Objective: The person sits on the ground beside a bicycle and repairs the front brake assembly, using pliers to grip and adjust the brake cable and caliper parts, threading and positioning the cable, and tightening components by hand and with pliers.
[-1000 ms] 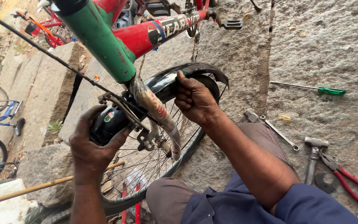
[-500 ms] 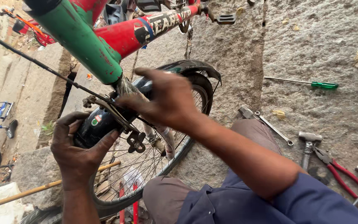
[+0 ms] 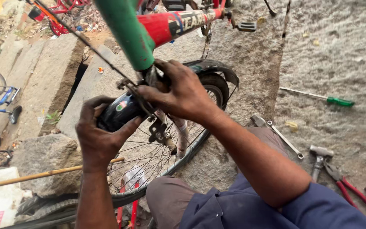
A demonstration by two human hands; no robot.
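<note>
Clamped around the black mudguard (image 3: 117,113), the left hand (image 3: 98,138) holds its front end just above the spoked wheel (image 3: 157,157). Right hand (image 3: 183,95) pinches the brake caliper (image 3: 155,127) beside it. Bare concrete lies right, before screwdriver (image 3: 318,96) and pliers (image 3: 344,184).

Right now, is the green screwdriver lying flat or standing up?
Lying flat. The green-handled screwdriver rests full length on the stone ground, apart from both hands, which are busy at the bike's front wheel.
</note>
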